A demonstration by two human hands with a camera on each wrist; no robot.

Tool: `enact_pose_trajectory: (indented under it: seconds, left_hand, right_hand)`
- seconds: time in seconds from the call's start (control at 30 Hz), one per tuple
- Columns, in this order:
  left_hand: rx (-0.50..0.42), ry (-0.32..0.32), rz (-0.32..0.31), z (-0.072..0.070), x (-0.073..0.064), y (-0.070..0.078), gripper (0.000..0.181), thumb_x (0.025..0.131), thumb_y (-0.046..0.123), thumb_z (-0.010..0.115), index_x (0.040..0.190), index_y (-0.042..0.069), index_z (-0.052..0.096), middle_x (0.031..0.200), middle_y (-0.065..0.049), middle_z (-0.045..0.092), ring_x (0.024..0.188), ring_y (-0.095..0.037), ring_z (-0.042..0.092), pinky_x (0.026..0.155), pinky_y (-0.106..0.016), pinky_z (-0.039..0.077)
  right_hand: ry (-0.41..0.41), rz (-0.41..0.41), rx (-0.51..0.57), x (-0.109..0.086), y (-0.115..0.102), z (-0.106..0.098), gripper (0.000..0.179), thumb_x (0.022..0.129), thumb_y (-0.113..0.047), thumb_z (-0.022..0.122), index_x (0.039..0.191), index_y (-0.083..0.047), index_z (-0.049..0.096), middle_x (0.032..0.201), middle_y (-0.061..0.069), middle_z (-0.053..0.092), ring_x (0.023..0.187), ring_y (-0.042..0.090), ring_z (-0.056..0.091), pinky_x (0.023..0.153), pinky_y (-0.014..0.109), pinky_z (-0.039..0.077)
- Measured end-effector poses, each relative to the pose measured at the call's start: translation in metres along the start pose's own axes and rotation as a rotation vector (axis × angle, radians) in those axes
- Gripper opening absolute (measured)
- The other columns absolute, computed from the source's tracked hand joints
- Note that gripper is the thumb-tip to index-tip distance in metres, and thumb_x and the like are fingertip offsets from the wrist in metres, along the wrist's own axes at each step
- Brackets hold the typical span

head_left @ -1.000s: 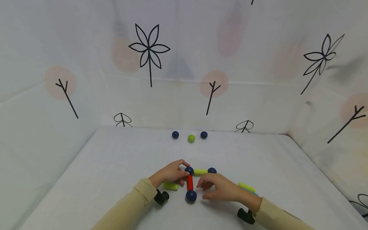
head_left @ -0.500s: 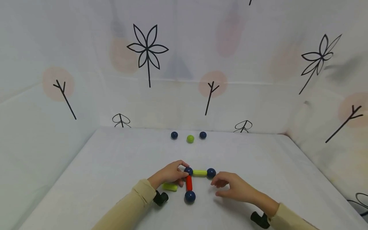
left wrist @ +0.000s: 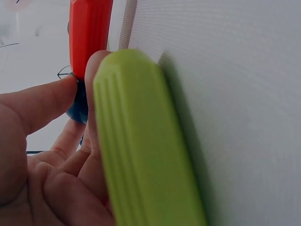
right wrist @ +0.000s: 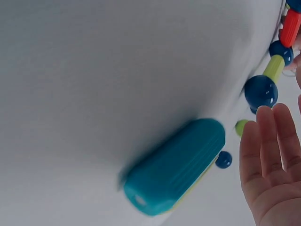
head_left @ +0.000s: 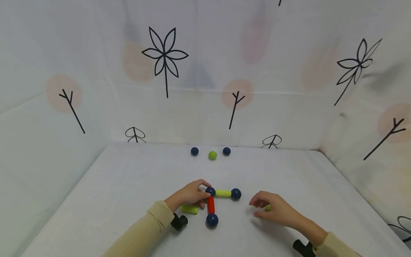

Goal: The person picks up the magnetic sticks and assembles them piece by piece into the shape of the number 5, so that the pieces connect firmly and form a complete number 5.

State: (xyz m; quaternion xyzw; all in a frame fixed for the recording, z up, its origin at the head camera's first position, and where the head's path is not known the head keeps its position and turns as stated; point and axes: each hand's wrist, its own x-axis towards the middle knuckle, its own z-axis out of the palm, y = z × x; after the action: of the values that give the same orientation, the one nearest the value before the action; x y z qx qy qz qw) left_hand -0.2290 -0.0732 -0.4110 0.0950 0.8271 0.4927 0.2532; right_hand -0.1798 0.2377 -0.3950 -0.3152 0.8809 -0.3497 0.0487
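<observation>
Leftmost, well in from table's (head_left: 289, 171) left edge: loose lime bar (head_left: 190, 209), just beside left hand (head_left: 191, 194), pinching corner ball (head_left: 211, 192). From that, red bar (head_left: 211, 206) to near ball (head_left: 212, 220), joined lime bar (head_left: 223, 193) rightward to end ball (head_left: 236, 193). Next, a gap, then right hand (head_left: 277, 208), loosely open, holding nothing, near teal bar (right wrist: 176, 165) and, probably, a third lime bar (head_left: 268, 207), mostly hidden. More table out to the right edge. Since half a second ago: right hand farther right, left grip unchanged.

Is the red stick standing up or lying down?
Lying down: in the head view, the red stick runs along the table, between two dark blue balls.
</observation>
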Motion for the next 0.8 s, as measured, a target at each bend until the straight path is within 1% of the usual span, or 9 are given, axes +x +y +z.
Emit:
enact_pose_trajectory:
  seconds: [0.13,0.23,0.33,0.43,0.57,0.7,0.8]
  left_hand:
    - [-0.001,0.002,-0.004,0.001,0.000,0.000,0.033,0.098,0.014,0.064,0.129,0.009,0.055,0.082,-0.007,0.065,0.059,-0.014,0.061,0.066,-0.028,0.054]
    - [0.002,0.005,-0.003,0.001,0.000,0.000,0.033,0.098,0.014,0.064,0.129,0.009,0.055,0.083,-0.008,0.065,0.059,-0.015,0.061,0.066,-0.028,0.054]
    - [0.005,0.007,-0.002,0.001,0.000,0.000,0.033,0.098,0.014,0.064,0.130,0.009,0.055,0.083,-0.008,0.065,0.059,-0.015,0.061,0.066,-0.027,0.053]
    - [0.003,0.006,0.000,0.001,0.000,0.000,0.033,0.098,0.014,0.064,0.130,0.009,0.055,0.083,-0.008,0.065,0.059,-0.015,0.061,0.066,-0.027,0.053]
    - [0.002,0.006,0.001,0.002,0.000,0.000,0.033,0.098,0.014,0.064,0.130,0.009,0.055,0.082,-0.008,0.065,0.058,-0.015,0.061,0.066,-0.027,0.053]
    - [0.000,0.009,-0.004,0.003,0.000,0.000,0.033,0.098,0.014,0.064,0.129,0.009,0.055,0.083,-0.008,0.065,0.058,-0.015,0.061,0.066,-0.027,0.053]
    - [0.004,0.013,-0.008,0.002,0.000,0.000,0.033,0.098,0.014,0.064,0.129,0.010,0.055,0.083,-0.008,0.064,0.059,-0.015,0.061,0.065,-0.027,0.053]
  right_hand:
    - [0.018,-0.007,-0.010,-0.006,0.006,-0.005,0.024,0.083,-0.009,0.080,0.102,-0.008,0.066,0.099,0.003,0.066,0.089,0.018,0.065,0.077,0.031,0.055]
    - [0.043,-0.040,-0.026,-0.010,0.010,-0.008,0.024,0.083,-0.007,0.080,0.102,-0.007,0.066,0.099,0.004,0.066,0.089,0.019,0.066,0.075,0.031,0.056]
    - [0.072,-0.064,-0.045,-0.013,0.015,-0.012,0.024,0.082,-0.005,0.080,0.102,-0.007,0.066,0.098,0.004,0.067,0.088,0.017,0.066,0.074,0.030,0.056]
    - [0.088,-0.058,-0.056,-0.017,0.019,-0.015,0.023,0.083,-0.005,0.079,0.101,-0.007,0.066,0.097,0.003,0.067,0.088,0.014,0.065,0.074,0.029,0.056]
    - [0.069,0.013,-0.052,-0.022,0.022,-0.018,0.021,0.085,-0.009,0.078,0.102,-0.007,0.066,0.099,0.001,0.066,0.090,0.009,0.063,0.076,0.028,0.055]
    - [0.044,0.082,-0.040,-0.027,0.025,-0.021,0.021,0.086,-0.011,0.077,0.103,-0.007,0.066,0.100,-0.001,0.065,0.091,0.008,0.063,0.075,0.027,0.054]
    - [0.032,0.129,-0.037,-0.030,0.030,-0.024,0.019,0.087,-0.011,0.076,0.103,-0.006,0.066,0.099,-0.001,0.065,0.090,0.008,0.062,0.074,0.027,0.053]
